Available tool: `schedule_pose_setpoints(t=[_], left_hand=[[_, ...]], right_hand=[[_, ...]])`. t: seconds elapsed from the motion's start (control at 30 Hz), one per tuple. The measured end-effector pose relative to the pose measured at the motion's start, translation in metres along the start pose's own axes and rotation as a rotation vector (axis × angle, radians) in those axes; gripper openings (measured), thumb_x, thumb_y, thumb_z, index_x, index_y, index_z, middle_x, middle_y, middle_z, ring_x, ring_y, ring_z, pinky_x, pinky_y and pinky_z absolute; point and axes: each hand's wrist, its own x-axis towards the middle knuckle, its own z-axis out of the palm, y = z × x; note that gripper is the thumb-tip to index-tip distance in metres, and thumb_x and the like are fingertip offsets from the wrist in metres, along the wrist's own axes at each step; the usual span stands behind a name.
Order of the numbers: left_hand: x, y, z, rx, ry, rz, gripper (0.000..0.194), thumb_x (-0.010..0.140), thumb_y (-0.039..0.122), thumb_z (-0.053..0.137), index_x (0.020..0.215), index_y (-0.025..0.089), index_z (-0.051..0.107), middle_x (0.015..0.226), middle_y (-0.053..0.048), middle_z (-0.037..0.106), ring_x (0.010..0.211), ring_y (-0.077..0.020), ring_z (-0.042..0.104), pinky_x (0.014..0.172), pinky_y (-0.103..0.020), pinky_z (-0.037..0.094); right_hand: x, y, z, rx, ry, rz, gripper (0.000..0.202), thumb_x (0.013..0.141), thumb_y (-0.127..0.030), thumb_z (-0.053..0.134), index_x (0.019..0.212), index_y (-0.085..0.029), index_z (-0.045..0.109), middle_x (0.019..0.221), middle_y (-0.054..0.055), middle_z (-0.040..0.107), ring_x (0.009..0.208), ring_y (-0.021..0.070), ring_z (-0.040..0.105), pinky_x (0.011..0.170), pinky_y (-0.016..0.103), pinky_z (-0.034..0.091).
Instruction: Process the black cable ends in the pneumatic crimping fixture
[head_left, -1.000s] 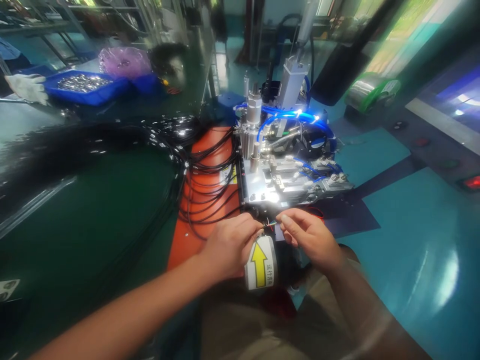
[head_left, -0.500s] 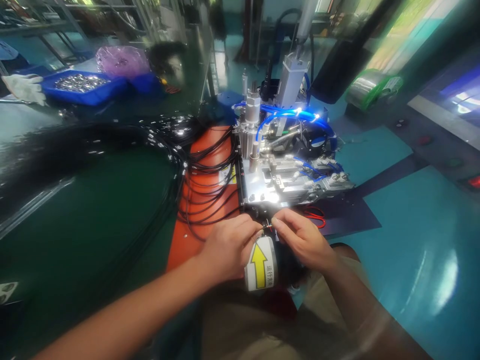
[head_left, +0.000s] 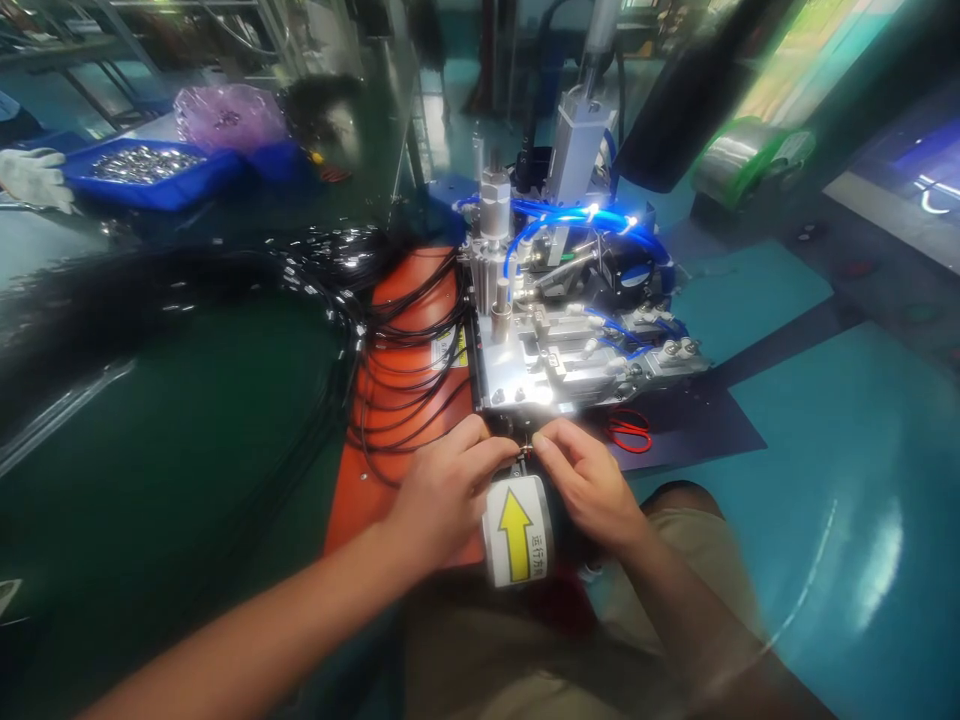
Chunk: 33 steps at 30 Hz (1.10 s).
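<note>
My left hand (head_left: 446,480) is closed in a pinch at the front of the metal press machine (head_left: 555,350), on what looks like a thin black cable end. Opposite it my right hand (head_left: 592,485) pinches a small shiny metal piece (head_left: 527,447); the fingertips almost meet, and the fingers cover most of both items. Just below them is a white cover (head_left: 517,560) with a yellow arrow. Black cables (head_left: 397,390) lie in loops over the orange board (head_left: 352,505), left of the machine.
Red-handled scissors (head_left: 630,432) rest right of my right hand. At the back left, a blue tray (head_left: 142,195) holds many small metal parts, beside a pink plastic bag (head_left: 229,118) and a white glove (head_left: 36,178). A green-rimmed wire spool (head_left: 750,160) stands at the back right.
Both hands have shifted slightly up and left in the view, still pinching fingertip to fingertip. The view itself has moved a little, and more of the scissors shows.
</note>
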Motion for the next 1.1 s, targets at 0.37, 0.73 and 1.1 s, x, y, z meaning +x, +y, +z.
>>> schedule_pose_setpoints(t=[0.37, 0.73, 1.1], left_hand=[[0.0013, -0.0003, 0.0009, -0.002, 0.013, -0.01, 0.023, 0.09, 0.01, 0.052, 0.098, 0.021, 0.071, 0.082, -0.002, 0.054, 0.071, -0.0125, 0.055, 0.062, -0.021, 0.046], [0.0014, -0.0009, 0.0029, -0.022, 0.004, -0.044, 0.024, 0.089, 0.007, 0.053, 0.097, 0.021, 0.072, 0.086, -0.004, 0.059, 0.077, -0.0142, 0.059, 0.068, -0.022, 0.051], [0.0015, 0.0004, 0.0024, 0.023, 0.0, -0.052, 0.022, 0.088, 0.009, 0.056, 0.096, 0.019, 0.073, 0.084, -0.004, 0.058, 0.075, -0.0153, 0.06, 0.067, -0.024, 0.05]], right_hand=[[0.0001, 0.0013, 0.0035, -0.024, 0.034, 0.011, 0.028, 0.097, -0.041, 0.048, 0.078, -0.022, 0.054, 0.071, -0.002, 0.053, 0.067, 0.0148, 0.049, 0.062, 0.025, 0.04], [-0.0011, 0.0055, 0.0052, -0.013, 0.035, 0.021, 0.027, 0.098, -0.042, 0.047, 0.082, -0.021, 0.055, 0.074, -0.001, 0.055, 0.069, 0.0153, 0.05, 0.063, 0.025, 0.04], [-0.0034, 0.0092, 0.0068, 0.026, 0.039, 0.021, 0.026, 0.098, -0.041, 0.048, 0.085, -0.021, 0.057, 0.076, -0.001, 0.057, 0.069, 0.0144, 0.052, 0.063, 0.024, 0.041]])
